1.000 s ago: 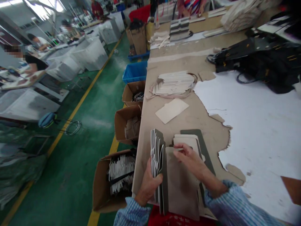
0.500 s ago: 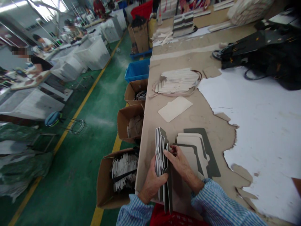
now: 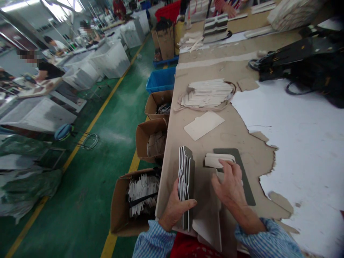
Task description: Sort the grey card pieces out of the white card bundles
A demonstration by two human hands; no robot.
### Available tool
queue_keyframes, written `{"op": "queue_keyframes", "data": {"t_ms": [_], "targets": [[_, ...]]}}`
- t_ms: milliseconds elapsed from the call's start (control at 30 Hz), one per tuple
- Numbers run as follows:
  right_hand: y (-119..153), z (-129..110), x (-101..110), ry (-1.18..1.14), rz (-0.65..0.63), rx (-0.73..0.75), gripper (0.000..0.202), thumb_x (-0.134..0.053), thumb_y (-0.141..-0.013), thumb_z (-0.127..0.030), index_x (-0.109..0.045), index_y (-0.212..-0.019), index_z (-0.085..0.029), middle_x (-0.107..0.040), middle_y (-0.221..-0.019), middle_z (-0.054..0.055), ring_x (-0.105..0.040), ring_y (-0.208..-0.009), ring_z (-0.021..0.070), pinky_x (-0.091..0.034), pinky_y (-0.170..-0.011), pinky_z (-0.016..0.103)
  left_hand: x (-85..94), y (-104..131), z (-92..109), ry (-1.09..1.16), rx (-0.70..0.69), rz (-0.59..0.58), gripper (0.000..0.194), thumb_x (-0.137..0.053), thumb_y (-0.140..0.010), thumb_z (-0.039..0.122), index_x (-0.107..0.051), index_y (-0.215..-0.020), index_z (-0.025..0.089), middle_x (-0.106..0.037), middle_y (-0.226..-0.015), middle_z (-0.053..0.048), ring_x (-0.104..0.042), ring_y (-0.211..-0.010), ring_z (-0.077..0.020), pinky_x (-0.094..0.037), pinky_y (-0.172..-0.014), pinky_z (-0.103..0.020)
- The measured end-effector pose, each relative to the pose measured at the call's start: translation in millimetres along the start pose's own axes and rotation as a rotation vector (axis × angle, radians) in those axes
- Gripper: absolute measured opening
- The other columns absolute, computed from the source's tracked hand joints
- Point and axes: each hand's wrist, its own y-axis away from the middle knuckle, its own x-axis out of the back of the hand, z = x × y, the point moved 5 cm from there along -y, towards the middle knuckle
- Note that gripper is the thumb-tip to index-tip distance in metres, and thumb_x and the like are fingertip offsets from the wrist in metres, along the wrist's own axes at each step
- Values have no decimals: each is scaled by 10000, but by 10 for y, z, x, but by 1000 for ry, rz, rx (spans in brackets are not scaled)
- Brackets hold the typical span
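Note:
My left hand (image 3: 176, 208) is wrapped around a stack of thin grey-and-white panels (image 3: 185, 186) standing on edge, its thumb across the near side. A tilted beige panel (image 3: 206, 208) stands to the right of this stack, between my hands. My right hand (image 3: 229, 182) is over the flat panels, thumb and fingers apart. Its fingertips reach the pale panels (image 3: 215, 160), and its thumb is near the tilted panel's edge; whether it touches that panel I cannot tell. Under the pale panels lies a dark grey panel (image 3: 245, 186), partly covered by my hand.
A single pale panel (image 3: 204, 125) and a bundle of pale strips (image 3: 208, 92) lie farther up the table. White sheeting (image 3: 301, 143) and black bags (image 3: 301, 61) are at right. Cardboard boxes (image 3: 115, 208) and a blue bin (image 3: 160, 80) line the left edge. Other people work beyond.
My right hand has left the upright stack and moved right onto the flat panels. A beige panel now stands tilted between my hands. My left hand still holds the stack.

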Motion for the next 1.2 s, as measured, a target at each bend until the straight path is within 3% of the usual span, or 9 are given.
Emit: {"op": "queue_keyframes", "data": {"t_ms": [133,267,567,700,767,833,933,1067,1200], "targets": [[152,-280,-244,-229,-351,-73,483,-539,-895,-488,-574,-1262,-177,-612,-1211,139,-642,-935,261,-568,-923,477,-17,4,15,-9,-16,0,1055,-902,-630,282,-379,-1542,198,-594,-1489,-128,-539,-1390,-363,-371,-1247,-530],[311,-379,-508,-324,-553,-217,664,-626,-815,-509,-504,-1360,-150,-614,-1275,142,-635,-1040,282,-534,-1001,498,-68,19,109,-10,-57,0,974,-906,-623,254,-451,-1482,200,-647,-1413,-114,-600,-1311,-352,-432,-1197,-514],[351,-183,-482,-337,-493,-195,606,-607,-810,-436,-501,-1345,-171,-596,-1290,136,-641,-1102,276,-548,-1012,487,-40,26,107,36,-53,-16,1037,-907,-581,223,-429,-1501,202,-642,-1429,-107,-582,-1337,-354,-413,-1207,-520],[348,-223,-233,-17,-210,108,570,-491,-789,-177,-538,-1356,-149,-518,-1427,188,-543,-1293,351,-466,-1107,576,-7,30,63,-3,-21,11,1105,-922,-566,246,-389,-1531,185,-602,-1476,-130,-552,-1363,-363,-379,-1231,-524],[358,-299,-166,126,-144,246,521,-458,-795,-111,-605,-1294,-139,-563,-1402,194,-521,-1301,389,-440,-1090,620,18,25,32,-40,-12,40,1123,-934,-556,245,-389,-1536,194,-580,-1498,-126,-526,-1389,-363,-347,-1254,-520],[352,-376,-194,117,-211,291,388,-434,-866,-127,-659,-1180,-158,-660,-1260,169,-589,-1185,367,-481,-1015,589,23,18,21,-56,-18,45,1105,-941,-551,235,-414,-1522,206,-593,-1476,-116,-532,-1378,-362,-353,-1251,-521],[321,-457,-336,-23,-414,178,317,-436,-995,-347,-649,-1140,-164,-711,-1113,143,-661,-1035,321,-532,-933,511,-9,17,61,-25,-41,13,1037,-925,-558,206,-457,-1483,209,-631,-1415,-104,-566,-1338,-357,-408,-1214,-520],[315,-461,-524,-66,-629,-51,501,-458,-975,-551,-576,-1241,-143,-714,-1123,160,-694,-980,333,-530,-910,501,-36,35,138,-18,-42,14,1020,-917,-553,186,-467,-1468,206,-623,-1424,-104,-569,-1337,-352,-410,-1219,-505],[314,-411,-568,-114,-646,-120,480,-474,-948,-562,-554,-1222,-176,-724,-1083,142,-691,-997,332,-505,-914,476,-10,46,145,-17,-33,22,1038,-923,-543,191,-468,-1476,217,-623,-1441,-92,-556,-1359,-357,-393,-1239,-507]]}}
